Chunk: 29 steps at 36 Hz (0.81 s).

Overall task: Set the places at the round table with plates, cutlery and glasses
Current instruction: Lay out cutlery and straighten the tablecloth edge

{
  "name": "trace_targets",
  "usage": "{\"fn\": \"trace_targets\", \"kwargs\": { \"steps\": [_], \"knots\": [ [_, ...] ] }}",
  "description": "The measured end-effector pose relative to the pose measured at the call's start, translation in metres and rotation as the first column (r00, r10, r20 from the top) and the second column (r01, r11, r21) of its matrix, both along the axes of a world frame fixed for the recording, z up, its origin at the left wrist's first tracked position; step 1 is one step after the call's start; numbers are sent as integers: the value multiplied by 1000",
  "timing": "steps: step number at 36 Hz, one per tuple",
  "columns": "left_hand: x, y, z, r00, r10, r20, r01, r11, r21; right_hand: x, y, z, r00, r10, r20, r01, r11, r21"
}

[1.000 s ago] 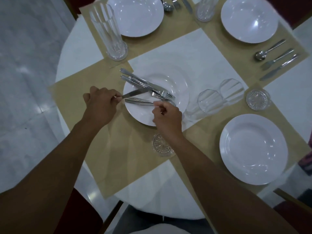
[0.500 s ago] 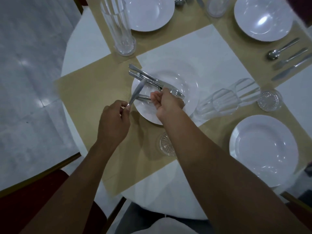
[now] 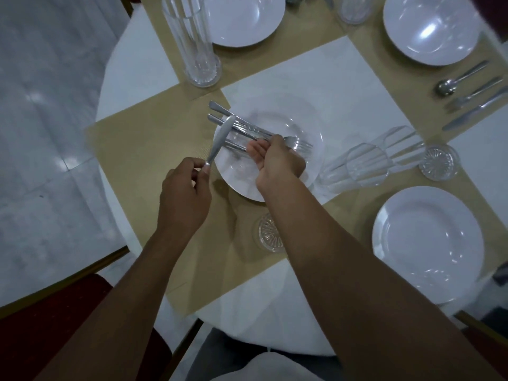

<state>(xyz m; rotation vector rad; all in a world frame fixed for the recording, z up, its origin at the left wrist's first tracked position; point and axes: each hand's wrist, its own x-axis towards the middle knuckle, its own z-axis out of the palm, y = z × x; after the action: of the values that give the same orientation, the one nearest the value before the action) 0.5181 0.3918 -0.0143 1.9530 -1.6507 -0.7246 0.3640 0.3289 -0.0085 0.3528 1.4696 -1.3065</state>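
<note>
Knife (image 3: pixel 223 136) slants up from the left grip (image 3: pixel 183 198), pinched by its near end over the plate (image 3: pixel 308 171) rim. Right grip (image 3: pixel 275 162) closes on cutlery (image 3: pixel 247 130) lying across the plate.

left hand (image 3: pixel 184 196) pinches a silver table knife (image 3: pixel 222 138) over the white round plate (image 3: pixel 275 188); right hand (image 3: pixel 277 160) grips cutlery on that plate.

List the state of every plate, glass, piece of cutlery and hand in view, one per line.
Left hand: pinching a knife by one end, lifted.
Right hand: closed on cutlery over the centre plate.
Remaining cutlery: lying across that plate.
Two glasses: lying on their sides.
Tall glass: upright.
Near-right plate: empty.
</note>
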Motion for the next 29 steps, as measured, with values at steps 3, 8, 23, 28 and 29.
{"fn": "trace_targets", "kwargs": {
  "steps": [3, 8, 23, 28, 29],
  "knots": [
    [-7, 2, 6, 997, 44, -58, -45, 999, -20, -2, 5, 0, 998, 18, -58, -21, 999, -45],
    [-21, 8, 16, 982, 125, -140, -131, 990, -41, -5, 13, 6, 976, 73, -205, -98, 989, -114],
    [-43, 81, 31, 943, 258, -211, -280, 956, -81, -30, 79, 20, 709, 319, -629, -523, 836, -167],
    [-59, 107, 32, 930, 283, -232, -302, 952, -50, -55, 128, 28, 706, 468, -532, -633, 753, -177],
    [-63, 113, 32, 928, 282, -244, -301, 953, -40, -62, 139, 28, 709, 492, -505, -649, 736, -193]
  ]
}}
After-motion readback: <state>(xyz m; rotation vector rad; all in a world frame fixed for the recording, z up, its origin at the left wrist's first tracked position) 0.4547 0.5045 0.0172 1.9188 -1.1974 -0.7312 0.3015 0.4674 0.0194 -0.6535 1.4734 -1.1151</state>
